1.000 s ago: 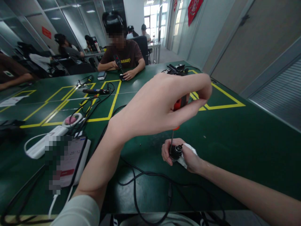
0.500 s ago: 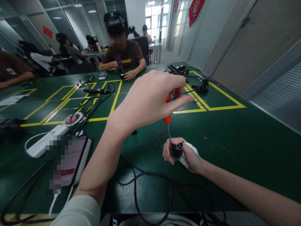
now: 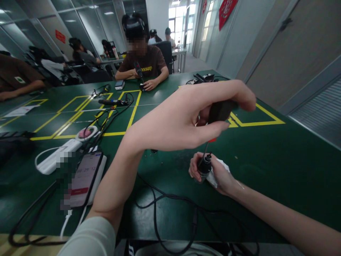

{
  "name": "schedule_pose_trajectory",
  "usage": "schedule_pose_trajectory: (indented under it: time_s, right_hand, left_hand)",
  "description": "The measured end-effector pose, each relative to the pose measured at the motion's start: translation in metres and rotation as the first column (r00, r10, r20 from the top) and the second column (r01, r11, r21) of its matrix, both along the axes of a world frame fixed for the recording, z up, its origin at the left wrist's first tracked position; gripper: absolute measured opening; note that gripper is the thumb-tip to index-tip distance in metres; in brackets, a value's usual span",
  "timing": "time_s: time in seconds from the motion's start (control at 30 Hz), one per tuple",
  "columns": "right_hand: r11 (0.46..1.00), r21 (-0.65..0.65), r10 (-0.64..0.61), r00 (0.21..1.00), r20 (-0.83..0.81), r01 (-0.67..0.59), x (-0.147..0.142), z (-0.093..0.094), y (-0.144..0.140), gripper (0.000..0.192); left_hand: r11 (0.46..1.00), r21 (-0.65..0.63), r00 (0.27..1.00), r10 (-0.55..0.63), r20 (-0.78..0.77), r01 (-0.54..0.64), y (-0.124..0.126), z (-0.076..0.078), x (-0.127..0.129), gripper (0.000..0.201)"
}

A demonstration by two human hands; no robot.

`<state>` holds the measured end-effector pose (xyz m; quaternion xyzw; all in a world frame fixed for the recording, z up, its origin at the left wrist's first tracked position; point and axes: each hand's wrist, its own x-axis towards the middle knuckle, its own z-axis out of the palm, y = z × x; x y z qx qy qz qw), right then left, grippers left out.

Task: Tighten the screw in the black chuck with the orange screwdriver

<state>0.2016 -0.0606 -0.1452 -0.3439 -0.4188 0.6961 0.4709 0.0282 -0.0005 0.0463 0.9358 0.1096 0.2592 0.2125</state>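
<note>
My left hand (image 3: 186, 117) is raised over the green table (image 3: 269, 160), its fingers closed round the black and red handle of a screwdriver (image 3: 220, 111). The thin shaft slants down and left to a small black cylindrical part (image 3: 204, 166). My right hand (image 3: 222, 177) rests on the table and grips that part together with a white cloth (image 3: 214, 180). The screwdriver tip meets the top of the part; the contact point is too small to make out.
A phone (image 3: 85, 176), a white power strip (image 3: 55, 160) and a pink round device (image 3: 85, 133) lie at the left. Black cables (image 3: 160, 202) loop along the near edge. A small dark piece (image 3: 153, 151) lies mid-table. Opposite, a person (image 3: 142, 64) works with a tool.
My left hand has shifted right and regripped the screwdriver, so the handle's black end now shows and the shaft leans the other way. My right hand keeps hold of the part.
</note>
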Motion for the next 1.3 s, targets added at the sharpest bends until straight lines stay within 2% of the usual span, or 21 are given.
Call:
schedule_pose_trajectory:
  time_s: [0.07,0.13,0.2,0.27,0.33,0.43,0.5,0.6,0.67,0.73,0.87,0.93,1.03,1.17,1.3]
  right_hand:
    - [1.000,0.003,-0.005,1.000,-0.001,0.005,0.000,0.001,0.000,0.051]
    - [1.000,0.010,-0.001,1.000,-0.003,0.001,0.000,0.001,0.000,0.051]
    - [1.000,0.012,0.005,1.000,-0.002,-0.005,0.001,0.001,-0.001,0.052]
    - [1.000,0.010,0.007,1.000,0.003,-0.007,0.001,0.001,-0.001,0.052]
    - [1.000,0.012,0.003,1.000,0.011,-0.003,0.001,0.002,-0.001,0.051]
    - [1.000,0.023,-0.005,1.000,0.009,0.004,0.001,0.003,0.000,0.050]
    - [1.000,0.026,-0.010,1.000,0.006,0.010,0.001,0.004,0.000,0.051]
    - [0.999,0.034,-0.020,1.000,0.010,0.020,0.000,0.004,0.000,0.051]
    - [0.999,0.038,-0.015,1.000,0.006,0.015,0.000,0.003,0.000,0.051]
    - [0.999,0.036,-0.008,1.000,-0.010,0.008,0.001,0.002,-0.001,0.049]
    - [1.000,0.022,-0.015,1.000,-0.024,0.016,0.001,0.000,-0.001,0.048]
    - [1.000,0.019,-0.019,1.000,0.000,0.019,0.000,0.001,-0.001,0.050]
    - [1.000,0.020,-0.013,0.999,0.036,0.012,-0.001,0.004,-0.002,0.053]
    - [1.000,0.026,-0.009,0.998,0.064,0.008,-0.001,0.006,-0.002,0.054]
    - [1.000,0.029,-0.010,0.999,0.048,0.008,0.000,0.003,-0.001,0.055]
  left_hand:
    - [1.000,0.024,0.999,-0.005,0.034,0.004,0.000,-0.001,0.000,0.033]
    - [0.994,0.110,0.998,0.014,0.061,-0.020,0.002,-0.003,0.002,0.027]
    - [0.977,0.190,0.994,0.087,0.070,-0.099,0.003,-0.007,0.005,0.022]
    - [0.951,0.231,0.979,0.192,0.073,-0.203,0.004,-0.010,0.009,0.025]
    - [0.930,0.256,0.964,0.246,0.098,-0.264,0.004,-0.012,0.012,0.030]
    - [0.944,0.251,0.976,0.190,0.110,-0.212,0.001,-0.012,0.013,0.022]
    - [0.974,0.183,0.989,0.123,0.077,-0.135,-0.001,-0.009,0.010,0.013]
    - [0.994,0.095,0.998,0.043,0.037,-0.046,-0.005,-0.003,0.004,0.022]
    - [0.994,0.104,0.999,0.008,0.045,-0.013,-0.006,-0.001,0.002,0.020]
    - [0.988,0.151,0.997,0.000,0.078,-0.012,-0.005,-0.001,0.002,0.017]
    - [0.957,0.260,0.983,0.086,0.161,-0.126,-0.001,-0.008,0.008,0.008]
    - [0.950,0.278,0.980,0.094,0.173,-0.140,0.000,-0.011,0.011,0.009]
    - [0.975,0.210,0.993,0.051,0.111,-0.074,-0.002,-0.011,0.011,0.015]
    - [0.997,0.075,1.000,-0.022,0.015,0.021,-0.006,-0.003,0.002,0.032]
    - [0.998,0.042,0.998,-0.034,-0.056,0.037,-0.005,0.005,-0.007,0.035]
